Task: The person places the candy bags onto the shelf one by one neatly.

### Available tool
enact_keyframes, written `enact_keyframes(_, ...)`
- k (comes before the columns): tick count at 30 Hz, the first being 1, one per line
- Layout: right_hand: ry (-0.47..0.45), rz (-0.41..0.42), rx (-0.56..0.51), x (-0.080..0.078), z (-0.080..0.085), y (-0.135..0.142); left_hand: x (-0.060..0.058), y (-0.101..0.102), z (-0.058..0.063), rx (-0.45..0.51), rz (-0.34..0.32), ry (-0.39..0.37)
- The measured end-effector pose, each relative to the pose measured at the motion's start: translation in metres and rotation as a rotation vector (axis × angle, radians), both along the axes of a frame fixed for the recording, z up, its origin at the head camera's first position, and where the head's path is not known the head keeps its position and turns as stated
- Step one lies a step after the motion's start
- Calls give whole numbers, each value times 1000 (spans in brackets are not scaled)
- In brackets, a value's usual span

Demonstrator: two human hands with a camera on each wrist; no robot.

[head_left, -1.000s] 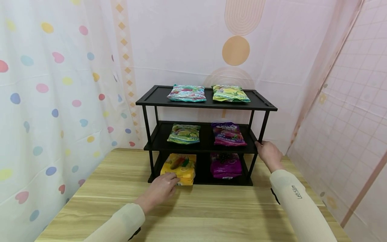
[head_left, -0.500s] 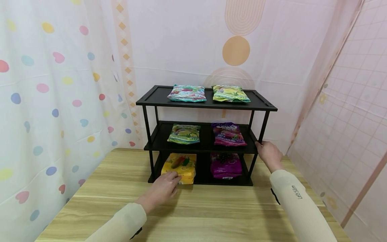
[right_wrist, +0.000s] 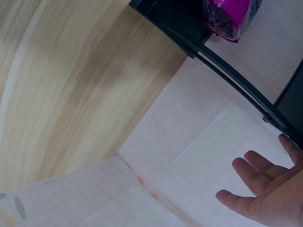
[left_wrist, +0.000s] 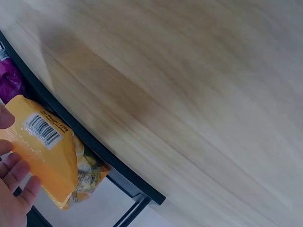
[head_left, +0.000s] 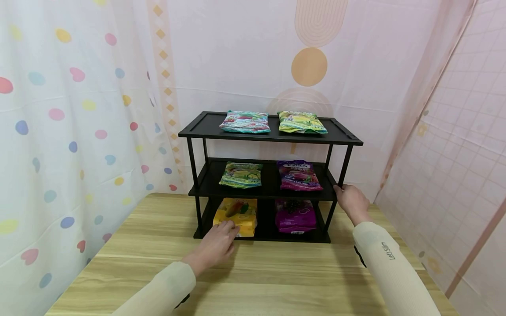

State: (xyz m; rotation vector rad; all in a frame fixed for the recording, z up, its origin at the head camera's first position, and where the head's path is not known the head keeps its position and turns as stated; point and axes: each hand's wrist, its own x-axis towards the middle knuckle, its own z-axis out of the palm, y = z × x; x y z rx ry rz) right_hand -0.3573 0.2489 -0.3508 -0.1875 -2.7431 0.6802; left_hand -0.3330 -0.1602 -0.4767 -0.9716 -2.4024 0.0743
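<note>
My left hand point(head_left: 216, 242) touches the front of a yellow snack bag point(head_left: 242, 211) with a fruit picture. That bag lies on the bottom shelf of a black three-tier rack point(head_left: 269, 190), at the left. In the left wrist view the bag's barcode end point(left_wrist: 43, 131) faces out, and loosely bent fingers point(left_wrist: 32, 189) lie against its side. At the rack's right side, my right hand point(head_left: 352, 202) touches the middle shelf's end beside the post. The right wrist view shows one fingertip point(right_wrist: 286, 142) at the shelf edge, the other fingers spread away from it; the thumb is hidden there.
A purple bag point(head_left: 295, 217) lies right on the bottom shelf. A green bag point(head_left: 241, 175) and a dark purple bag point(head_left: 299, 175) lie on the middle one. The top shelf bears a blue-white bag point(head_left: 245, 122) and a yellow-green bag point(head_left: 302, 122). Curtains stand behind the wooden table point(head_left: 276, 281).
The yellow bag has slid back onto the bottom shelf, its front end no longer jutting past the edge. My left hand has moved forward and slightly right with it. The right hand stays put.
</note>
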Motion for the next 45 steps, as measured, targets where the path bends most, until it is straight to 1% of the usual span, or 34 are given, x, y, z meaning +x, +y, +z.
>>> enact_keyframes(6, -2, 0, 5, -1, 0, 0, -2, 3, -1, -35, 55, -30)
enact_keyframes(11, 0, 0, 12, -1, 0, -1, -2, 5, -1, -56, 88, -40)
enact_keyframes(17, 1, 1, 8, -1, 0, -1, -1, 5, -2, -60, 105, -65)
enact_keyframes(22, 5, 2, 5, -1, 0, 0, -2, 4, -3, -46, 102, -91)
enact_keyframes(30, -2, 2, 4, -1, 0, -1, -1, 4, -1, -45, 104, -161)
enact_keyframes(40, 2, -4, 2, -1, 0, 0, 1, 8, 2, -89, 184, -293)
enact_keyframes(45, -3, -7, 1, -1, 0, 0, 1, 9, 4, -94, 203, -343)
